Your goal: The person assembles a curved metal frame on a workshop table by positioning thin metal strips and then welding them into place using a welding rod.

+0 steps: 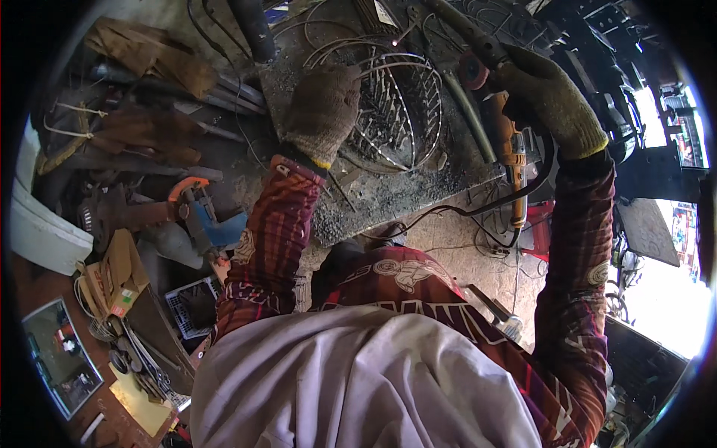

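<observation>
With the gloved left hand point(321, 112) at the left side of the round wire frame point(404, 103), back of the glove up. Cannot tell if pinching the wire — with the fingertips tucked out of sight. Curling the gloved right hand point(549, 101) around a long dark handle point(470, 33), up and to the right of the frame. Can see a small glow at the tip of a thin rod point(405, 34), close to the top of the frame. Can find the frame over a dark, gritty board point(373, 209), in front of the body — with a grey pipe point(470, 116) and an orange grinder point(511, 145) to the right.
</observation>
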Tool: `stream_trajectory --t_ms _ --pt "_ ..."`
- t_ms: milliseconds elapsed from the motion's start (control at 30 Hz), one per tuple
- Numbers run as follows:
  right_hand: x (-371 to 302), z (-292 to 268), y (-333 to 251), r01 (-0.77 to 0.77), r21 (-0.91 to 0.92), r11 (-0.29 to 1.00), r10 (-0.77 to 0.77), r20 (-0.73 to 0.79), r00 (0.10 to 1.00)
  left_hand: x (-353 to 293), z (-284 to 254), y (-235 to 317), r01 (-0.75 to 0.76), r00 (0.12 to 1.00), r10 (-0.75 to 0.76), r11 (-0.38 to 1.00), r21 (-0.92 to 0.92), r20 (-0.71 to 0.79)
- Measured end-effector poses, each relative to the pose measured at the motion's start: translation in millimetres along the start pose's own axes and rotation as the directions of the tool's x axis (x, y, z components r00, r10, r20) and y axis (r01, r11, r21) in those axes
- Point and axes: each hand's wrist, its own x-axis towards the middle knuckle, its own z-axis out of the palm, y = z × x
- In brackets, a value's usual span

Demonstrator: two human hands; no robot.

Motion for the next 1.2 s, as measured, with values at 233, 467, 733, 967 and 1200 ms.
stream_trajectory --t_ms 233,467,733,967,1200 --pt "22 -10 1 -0.043 -0.076 0.996 0.051 0.097 0.994 -4 2 3 -0.042 0.994 0.043 0.999 0.011 -0.100" --pt "42 -13 7 -0.101 0.062 0.993 0.087 0.205 0.975 0 -6 4 -0.015 1.000 0.015 1.000 -0.001 -0.020" --pt "39 -11 4 -0.117 0.003 0.993 0.115 0.162 0.980 4 -10 7 0.028 0.999 -0.025 0.998 -0.063 0.046" --pt "51 -12 31 -0.099 0.019 0.995 0.093 0.212 0.973 -2 -10 5 0.008 0.999 -0.008 1.000 -0.014 0.035" --pt "48 -26 36 -0.027 0.043 0.999 0.013 0.295 0.955 -12 6 1 -0.001 1.000 0.002 0.996 0.090 -0.013"
